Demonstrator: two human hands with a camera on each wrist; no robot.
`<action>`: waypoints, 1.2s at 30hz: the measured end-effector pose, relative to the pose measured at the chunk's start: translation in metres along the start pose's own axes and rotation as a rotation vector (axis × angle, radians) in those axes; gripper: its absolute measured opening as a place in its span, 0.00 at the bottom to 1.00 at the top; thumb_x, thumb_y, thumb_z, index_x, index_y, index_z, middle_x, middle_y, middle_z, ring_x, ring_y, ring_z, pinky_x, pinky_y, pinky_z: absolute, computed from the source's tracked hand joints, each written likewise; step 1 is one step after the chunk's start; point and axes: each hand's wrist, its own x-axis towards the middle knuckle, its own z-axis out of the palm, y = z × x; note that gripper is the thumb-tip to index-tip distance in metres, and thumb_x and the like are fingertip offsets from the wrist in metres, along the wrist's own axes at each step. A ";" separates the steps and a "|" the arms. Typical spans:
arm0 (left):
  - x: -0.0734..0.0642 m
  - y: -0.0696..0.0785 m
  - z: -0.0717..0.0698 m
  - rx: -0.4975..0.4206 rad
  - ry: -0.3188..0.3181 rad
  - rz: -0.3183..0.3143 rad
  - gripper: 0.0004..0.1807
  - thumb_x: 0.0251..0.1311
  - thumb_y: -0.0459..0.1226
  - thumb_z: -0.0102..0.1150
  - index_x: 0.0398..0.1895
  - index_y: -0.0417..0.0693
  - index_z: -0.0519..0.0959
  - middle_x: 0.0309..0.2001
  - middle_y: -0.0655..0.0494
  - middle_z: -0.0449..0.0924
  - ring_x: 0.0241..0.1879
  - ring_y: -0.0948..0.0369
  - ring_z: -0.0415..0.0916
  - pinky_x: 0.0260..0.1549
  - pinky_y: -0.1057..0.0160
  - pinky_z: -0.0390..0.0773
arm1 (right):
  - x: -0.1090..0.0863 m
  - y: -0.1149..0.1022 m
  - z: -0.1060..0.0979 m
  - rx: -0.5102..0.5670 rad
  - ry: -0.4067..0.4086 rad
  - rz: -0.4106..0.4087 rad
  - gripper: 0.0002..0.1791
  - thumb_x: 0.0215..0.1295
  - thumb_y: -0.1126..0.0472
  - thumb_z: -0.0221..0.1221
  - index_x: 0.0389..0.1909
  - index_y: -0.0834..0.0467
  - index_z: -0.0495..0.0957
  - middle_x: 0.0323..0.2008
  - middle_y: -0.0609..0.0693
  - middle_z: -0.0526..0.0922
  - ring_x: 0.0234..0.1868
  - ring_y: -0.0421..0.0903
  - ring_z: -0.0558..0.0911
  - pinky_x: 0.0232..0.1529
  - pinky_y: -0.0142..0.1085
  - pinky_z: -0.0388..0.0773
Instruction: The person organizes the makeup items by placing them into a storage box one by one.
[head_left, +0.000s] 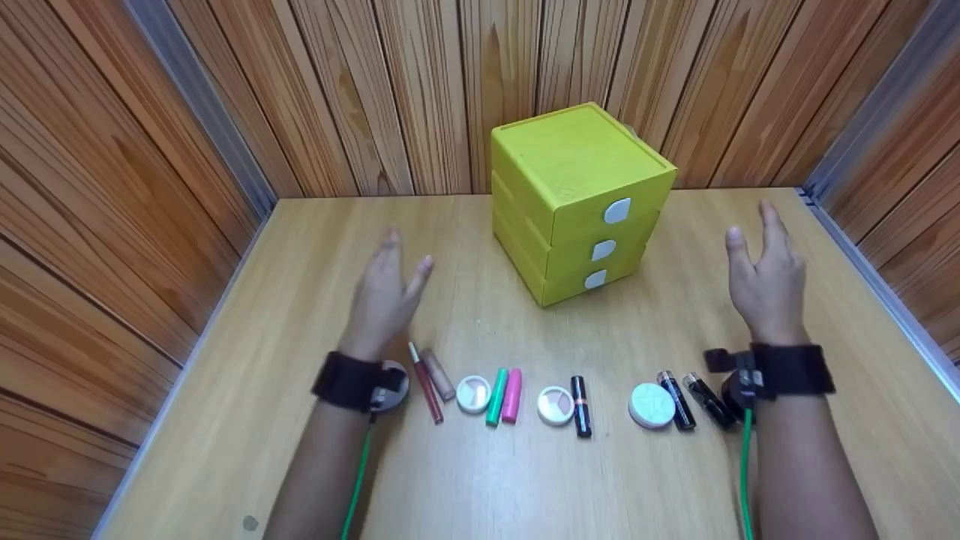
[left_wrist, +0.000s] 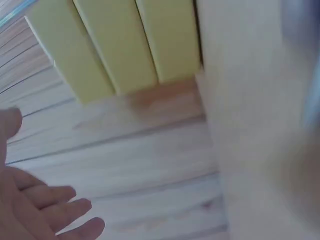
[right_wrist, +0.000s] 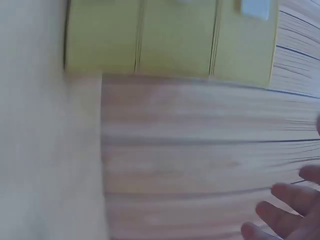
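Observation:
My left hand (head_left: 382, 300) hovers over the left part of the table, fingers straight, holding nothing. On the right side my right hand (head_left: 769, 285) is raised the same way, thumb apart and nothing in it. Between and beyond them stands a yellow-green box with three drawers (head_left: 577, 202) and white handles; neither hand touches it. Closer to me lies a row of small cosmetics: a dark red slim tube (head_left: 426, 384), a mauve tube (head_left: 438, 375), a green tube (head_left: 497, 397), a pink tube (head_left: 511, 396) and a black tube (head_left: 581, 406).
Round white-rimmed pots (head_left: 473, 394) (head_left: 555, 406) and a pale round jar (head_left: 652, 406) sit in the same row. Two black cylinders (head_left: 676, 400) (head_left: 709, 401) lie near the right wrist. Wood-panelled walls (head_left: 420, 97) enclose the table (head_left: 480, 487) at back and sides.

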 end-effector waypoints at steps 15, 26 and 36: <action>0.033 0.064 0.104 -0.501 -0.390 -0.278 0.48 0.64 0.49 0.61 0.77 0.43 0.46 0.74 0.44 0.52 0.68 0.49 0.60 0.63 0.55 0.67 | 0.079 -0.049 0.077 0.434 -0.144 0.138 0.34 0.75 0.40 0.42 0.74 0.53 0.57 0.72 0.50 0.61 0.71 0.43 0.59 0.70 0.37 0.55; 0.056 0.094 0.132 -0.554 -0.357 -0.340 0.53 0.63 0.51 0.62 0.77 0.40 0.38 0.77 0.46 0.38 0.74 0.55 0.39 0.70 0.62 0.42 | 0.084 -0.054 0.078 0.575 -0.234 0.233 0.35 0.75 0.38 0.34 0.75 0.54 0.53 0.72 0.52 0.59 0.72 0.46 0.58 0.72 0.45 0.52; 0.055 0.098 0.131 -0.574 -0.302 -0.268 0.47 0.71 0.52 0.50 0.76 0.37 0.36 0.76 0.43 0.38 0.74 0.55 0.38 0.70 0.63 0.41 | 0.084 -0.048 0.088 0.581 -0.220 0.251 0.34 0.75 0.38 0.34 0.73 0.54 0.56 0.71 0.52 0.60 0.71 0.44 0.58 0.71 0.41 0.53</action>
